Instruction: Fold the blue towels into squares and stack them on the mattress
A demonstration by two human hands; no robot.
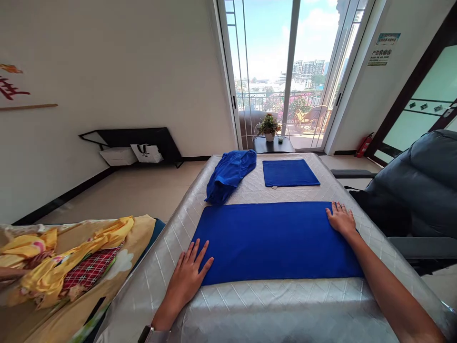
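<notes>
Head view: the blue cloth point(278, 243) lies flat, rectangular.

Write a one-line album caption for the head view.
Two hands rest on a flat blue cloth, a folded blue piece and a crumpled one beyond.

Both hands point(266, 245) touch the blue cloth point(282, 243).

Some writing is here, but no words are clear enough to read.
Big red writing point(10, 89) is on the left wall point(143, 62), cut off by the picture's edge. A small sign point(380, 57) on the right wall point(407, 28) has a row of round marks and tiny letters. The white bag point(152, 154) has a black mark, too small to tell.
</notes>
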